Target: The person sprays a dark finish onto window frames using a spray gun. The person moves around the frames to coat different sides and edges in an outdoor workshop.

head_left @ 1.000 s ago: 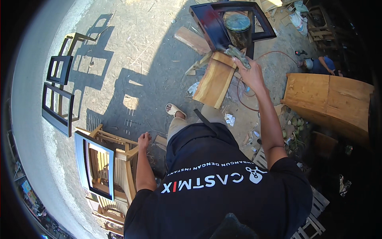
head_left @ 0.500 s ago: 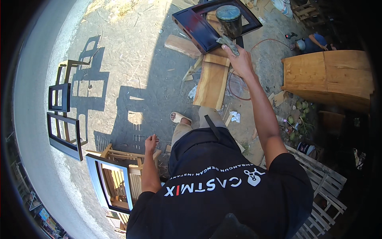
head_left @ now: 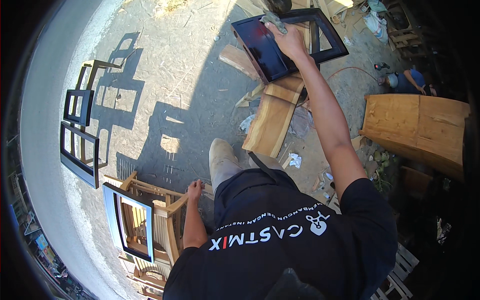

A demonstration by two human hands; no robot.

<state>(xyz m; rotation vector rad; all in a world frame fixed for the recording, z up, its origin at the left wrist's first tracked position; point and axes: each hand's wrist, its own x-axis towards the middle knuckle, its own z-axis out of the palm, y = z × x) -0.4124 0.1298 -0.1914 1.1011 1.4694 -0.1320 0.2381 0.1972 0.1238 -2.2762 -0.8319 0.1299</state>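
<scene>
My right hand [head_left: 290,42] reaches far forward, closed around a crumpled grey-green cloth [head_left: 274,22]. The cloth is over the glossy dark panel of a cabinet door frame [head_left: 260,47], which also has an open rectangular section on its right. This frame rests tilted on wooden pieces. Just beyond the cloth stands a dark can [head_left: 277,5], cut off by the upper edge. My left hand [head_left: 195,190] hangs low at my left side, fingers loosely curled in, with nothing visible in it. It is beside a wooden slatted piece of furniture [head_left: 172,207].
Dark frames [head_left: 80,155] stand at the left by the road. Another frame [head_left: 150,220] leans on the slatted furniture. A wooden plank [head_left: 272,120] lies ahead of my feet. At the right are a large wooden cabinet [head_left: 415,125] and a person [head_left: 407,80] working low down.
My right hand and the cloth have shifted left and up over the panel. The can has slid toward the upper edge of view as I stepped forward. My left hand has curled in more.
</scene>
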